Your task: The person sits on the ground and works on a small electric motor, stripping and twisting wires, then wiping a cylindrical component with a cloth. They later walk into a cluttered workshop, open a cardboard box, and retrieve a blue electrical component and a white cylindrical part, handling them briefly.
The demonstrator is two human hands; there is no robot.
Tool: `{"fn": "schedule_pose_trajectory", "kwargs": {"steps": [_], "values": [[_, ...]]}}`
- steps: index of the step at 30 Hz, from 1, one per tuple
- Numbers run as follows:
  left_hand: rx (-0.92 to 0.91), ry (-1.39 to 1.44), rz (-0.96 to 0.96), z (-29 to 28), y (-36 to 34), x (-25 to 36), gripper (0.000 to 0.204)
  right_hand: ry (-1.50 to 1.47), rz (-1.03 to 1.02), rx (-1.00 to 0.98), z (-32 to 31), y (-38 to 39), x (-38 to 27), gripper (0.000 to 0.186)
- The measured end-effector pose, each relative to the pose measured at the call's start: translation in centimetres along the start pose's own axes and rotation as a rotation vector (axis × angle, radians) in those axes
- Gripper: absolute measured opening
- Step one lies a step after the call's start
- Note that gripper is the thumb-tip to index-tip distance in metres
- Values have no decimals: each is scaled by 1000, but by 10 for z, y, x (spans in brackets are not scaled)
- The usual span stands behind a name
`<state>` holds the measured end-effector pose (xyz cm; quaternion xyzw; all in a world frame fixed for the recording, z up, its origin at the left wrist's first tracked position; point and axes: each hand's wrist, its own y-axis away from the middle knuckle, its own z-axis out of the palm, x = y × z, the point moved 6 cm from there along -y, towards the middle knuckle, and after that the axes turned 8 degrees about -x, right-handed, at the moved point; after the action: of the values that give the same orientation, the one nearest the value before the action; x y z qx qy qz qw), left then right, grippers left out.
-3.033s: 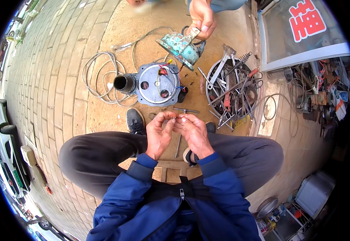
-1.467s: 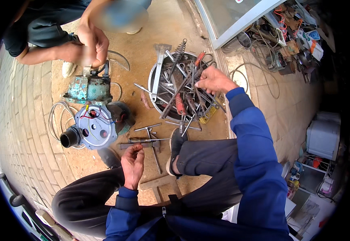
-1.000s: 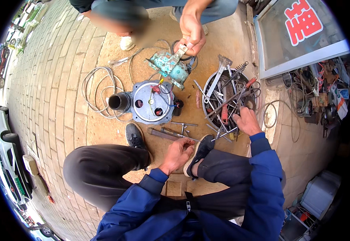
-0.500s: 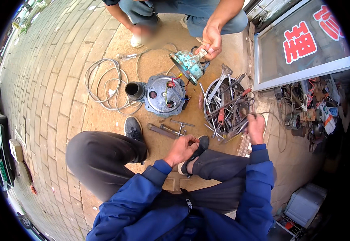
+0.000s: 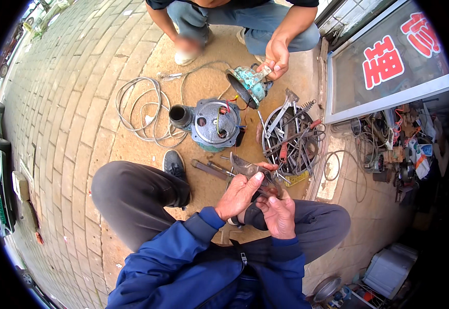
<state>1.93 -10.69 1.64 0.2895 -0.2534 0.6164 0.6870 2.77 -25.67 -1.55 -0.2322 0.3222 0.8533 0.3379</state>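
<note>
While the left hand (image 5: 239, 195) and right hand (image 5: 278, 213) curl closed around a worn metal tool (image 5: 242, 165) on the near side of the grey pump body (image 5: 210, 129), hand tools (image 5: 286, 139) lie heaped to its right, and a co-worker's hand (image 5: 277, 57) holds a turquoise cover (image 5: 250, 85) at its far right.

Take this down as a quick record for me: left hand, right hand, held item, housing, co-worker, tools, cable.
Left hand: gripping the held item, thumb on top
Right hand: gripping the same item, close beside the left
Held item: dark metal tool, exact kind unclear, partly hidden by fingers
Housing: grey-blue round housing on the ground, pipe stub at its left
Co-worker: one hand holds a corroded turquoise cover, tilted
Tools: heaped in a round basin, right of the housing
Cable: loose coil, left of the housing
</note>
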Motion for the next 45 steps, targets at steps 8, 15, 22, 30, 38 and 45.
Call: {"fn": "schedule_pose_trajectory", "kwargs": {"steps": [8,15,22,30,38,45], "values": [[-98,-1035,171,39,10,17,39,1214,-369,-27,47,-3,-15,47],[-272,-730,-33,8,14,23,50,504,180,-324,48,1,0,22],[-11,-39,-352,-14,21,-42,47,636,-526,14,71,-1,-50,27],[32,439,-427,-7,22,-71,41,673,-477,-59,78,-9,-37,18],[114,514,-459,-9,20,-75,39,607,-706,40,78,-15,-33,24],[136,-32,-298,-30,15,-75,34,570,-633,180,60,-26,-28,30]]}}
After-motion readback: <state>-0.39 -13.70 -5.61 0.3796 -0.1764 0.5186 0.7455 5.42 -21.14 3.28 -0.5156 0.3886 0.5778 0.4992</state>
